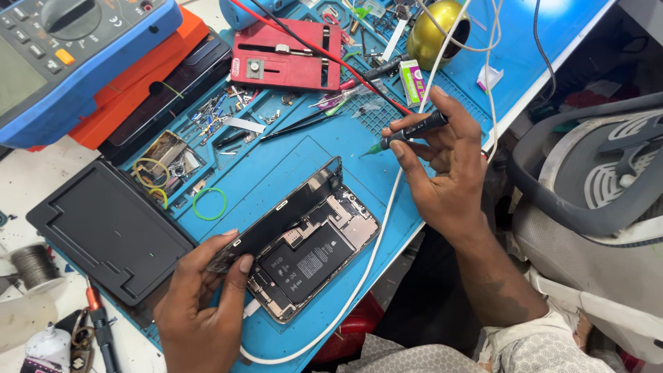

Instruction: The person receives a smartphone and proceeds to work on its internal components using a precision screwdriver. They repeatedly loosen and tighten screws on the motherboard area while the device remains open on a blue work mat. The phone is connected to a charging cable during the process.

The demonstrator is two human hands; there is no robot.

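Propping the screen panel (276, 214) open with my left hand (200, 304), right hand (442, 166) pinching a screwdriver (407, 132); tilting farther could strain whatever joins it to the phone (318, 259) beneath.

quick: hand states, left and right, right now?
Left hand: closed on the lifted screen of the opened phone, tilting it up.
Right hand: closed on a small dark screwdriver, held above the blue mat.

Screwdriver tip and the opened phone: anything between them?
Head view: only bare blue mat and a white cable lie between the screwdriver in the right hand and the opened phone.
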